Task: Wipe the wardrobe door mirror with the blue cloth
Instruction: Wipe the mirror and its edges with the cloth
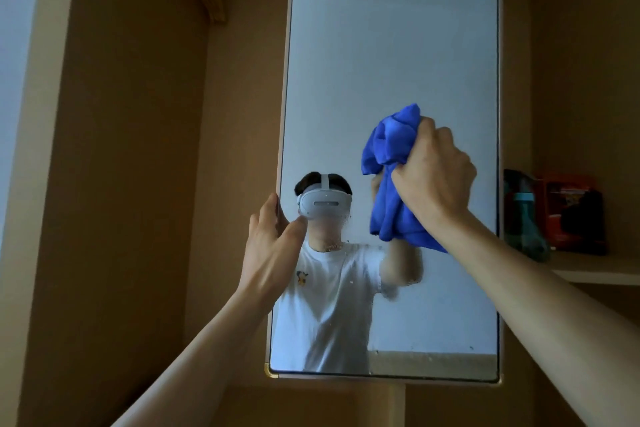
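1. Plainly, the blue cloth (391, 180) was held bunched in the right hand (438, 173), whose fingers were curled tightly round it. It was pressed to the mirror (391, 55) at mid-height, right of centre.
2. Because the cloth was wadded, only a small patch was judged to meet the glass, so streaks or missed strips could be left.
3. Specks (334, 246) and a fogged smear (410, 270) were seen below the cloth; they could be skipped by high strokes.
4. The left hand (273, 243) was laid at the mirror's left edge, fingers fairly straight and close together, thumb spread onto the glass. A thumbprint could be left there, and that strip was blocked from wiping.
5. If steadied too lightly, the door could be swung by wiping pressure.
6. A shelf (595, 270) with a teal bottle (524, 218) and a red box (568, 211) was seen just right of the door; these could be knocked by a wide stroke.
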Demonstrator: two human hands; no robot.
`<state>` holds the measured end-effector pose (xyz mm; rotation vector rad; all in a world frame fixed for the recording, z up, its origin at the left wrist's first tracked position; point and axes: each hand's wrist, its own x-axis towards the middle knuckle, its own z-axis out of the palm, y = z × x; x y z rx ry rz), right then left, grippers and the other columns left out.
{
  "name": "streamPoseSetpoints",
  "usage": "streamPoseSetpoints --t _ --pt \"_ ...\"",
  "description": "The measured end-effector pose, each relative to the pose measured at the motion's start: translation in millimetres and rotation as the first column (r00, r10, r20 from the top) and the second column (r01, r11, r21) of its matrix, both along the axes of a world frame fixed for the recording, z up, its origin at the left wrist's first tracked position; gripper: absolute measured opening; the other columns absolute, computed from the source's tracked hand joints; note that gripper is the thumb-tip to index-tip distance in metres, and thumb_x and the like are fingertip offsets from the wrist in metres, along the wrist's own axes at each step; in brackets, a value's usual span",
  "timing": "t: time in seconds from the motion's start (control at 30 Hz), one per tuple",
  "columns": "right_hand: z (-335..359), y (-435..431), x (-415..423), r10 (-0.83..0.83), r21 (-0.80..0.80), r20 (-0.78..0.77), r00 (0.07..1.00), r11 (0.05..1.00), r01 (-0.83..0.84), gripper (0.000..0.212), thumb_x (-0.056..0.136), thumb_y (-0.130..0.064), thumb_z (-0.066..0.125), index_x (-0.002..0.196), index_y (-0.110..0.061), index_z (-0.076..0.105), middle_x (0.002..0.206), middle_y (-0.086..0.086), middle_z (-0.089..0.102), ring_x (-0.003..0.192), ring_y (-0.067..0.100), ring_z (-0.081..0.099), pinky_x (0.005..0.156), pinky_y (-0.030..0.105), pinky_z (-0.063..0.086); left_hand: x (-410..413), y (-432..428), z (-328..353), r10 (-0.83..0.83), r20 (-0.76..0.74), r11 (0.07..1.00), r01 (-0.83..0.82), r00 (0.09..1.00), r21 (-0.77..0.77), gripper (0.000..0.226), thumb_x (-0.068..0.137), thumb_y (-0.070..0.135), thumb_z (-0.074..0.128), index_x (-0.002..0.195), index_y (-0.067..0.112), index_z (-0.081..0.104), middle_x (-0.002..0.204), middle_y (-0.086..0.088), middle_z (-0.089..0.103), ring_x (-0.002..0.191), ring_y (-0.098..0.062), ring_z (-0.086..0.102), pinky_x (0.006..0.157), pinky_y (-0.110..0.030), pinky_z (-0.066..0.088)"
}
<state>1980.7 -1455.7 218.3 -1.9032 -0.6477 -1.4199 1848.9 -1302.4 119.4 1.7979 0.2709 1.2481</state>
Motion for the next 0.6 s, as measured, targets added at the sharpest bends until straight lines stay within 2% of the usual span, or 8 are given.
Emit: streamPoseSetpoints --t 0.1,0.17,0.2,0.23,0.33,0.37,0.5,0.6 --pt "2.5 26.2 -19.8 0.012 -0.056 0.011 1.0 0.998 -0.012 0.042 0.088 -0.023 0.068 0.124 -0.012 0.049 0.108 0.011 0.057 0.079 0.033 0.056 0.063 0.036 0.032 -4.8 2.5 0.4 -0.036 0.001 0.998 0.036 0.999 -0.055 0.085 0.073 0.047 0.047 0.156 0.036 0.032 0.12 0.025 0.046 0.117 -0.02 0.057 0.106 -0.055 0.048" --pt "4.4 39.6 -30.5 0.013 -0.071 0.009 1.0 0.997 -0.012 0.04 0.089 -0.021 0.066 0.123 -0.012 0.049 0.107 0.009 0.056 0.073 0.027 0.045 0.062 0.035 0.031 -4.3 6.4 0.7 -0.084 0.006 0.993 0.084 0.996 -0.078 0.078 0.07 0.044 0.046 0.148 0.033 0.042 0.138 -0.003 0.057 0.13 -0.041 0.053 0.109 -0.068 0.04" --pt "4.9 44.9 -35.0 0.008 -0.077 0.009 1.0 0.997 -0.007 0.038 0.089 -0.02 0.066 0.122 -0.012 0.048 0.107 0.009 0.056 0.073 0.026 0.042 0.061 0.035 0.031 -3.0 8.2 0.9 -0.093 0.005 0.992 0.093 0.996 -0.082 0.075 0.069 0.043 0.045 0.143 0.032 0.046 0.142 -0.014 0.055 0.134 -0.046 0.049 0.11 -0.071 0.036" --pt "5.3 49.5 -39.0 0.004 -0.083 0.012 1.0 0.997 -0.003 0.037 0.09 -0.019 0.065 0.122 -0.012 0.048 0.107 0.009 0.056 0.073 0.026 0.042 0.061 0.035 0.031 -1.9 10.3 0.9 -0.092 0.013 0.991 0.093 0.996 -0.092 0.072 0.069 0.044 0.043 0.14 0.034 0.05 0.142 -0.017 0.055 0.135 -0.046 0.048 0.11 -0.072 0.035" --pt "5.0 60.5 -49.6 0.015 -0.106 0.037 0.999 0.994 -0.011 0.036 0.091 -0.02 0.064 0.122 -0.012 0.047 0.108 0.008 0.055 0.078 0.028 0.054 0.061 0.035 0.032 -3.6 10.5 -1.2 -0.078 0.055 0.984 0.086 0.995 -0.155 0.063 0.067 0.054 0.038 0.127 0.061 0.054 0.131 0.01 0.059 0.129 -0.029 0.054 0.106 -0.061 0.045" --pt "4.6 64.2 -52.8 0.019 -0.116 0.046 0.999 0.993 -0.013 0.036 0.091 -0.021 0.063 0.122 -0.012 0.047 0.108 0.008 0.055 0.083 0.029 0.058 0.061 0.035 0.032 -4.0 11.0 -2.0 -0.099 0.077 0.977 0.111 0.992 -0.181 0.065 0.067 0.056 0.038 0.131 0.06 0.052 0.133 0.011 0.058 0.131 -0.027 0.054 0.108 -0.059 0.044" --pt "3.1 81.1 -64.7 0.03 -0.151 0.08 0.996 0.988 -0.017 0.032 0.093 -0.023 0.06 0.12 -0.011 0.047 0.097 0.004 0.045 0.078 0.028 0.055 0.06 0.034 0.03 -2.5 14.7 0.5 -0.219 0.122 0.925 0.246 0.968 -0.289 0.069 0.084 0.056 0.038 0.145 0.026 0.049 0.151 -0.023 0.046 0.143 -0.047 0.037 0.118 -0.068 0.024" --pt "3.6 91.0 -69.5 0.028 -0.178 0.092 0.995 0.984 -0.011 0.031 0.093 -0.023 0.06 0.117 -0.011 0.047 0.093 0.003 0.039 0.071 0.024 0.042 0.055 0.031 0.025 -4.1 16.0 1.0 -0.216 0.082 0.933 0.23 0.973 -0.277 0.071 0.09 0.056 0.036 0.145 0.013 0.048 0.154 -0.023 0.041 0.145 -0.046 0.031 0.121 -0.066 0.02"
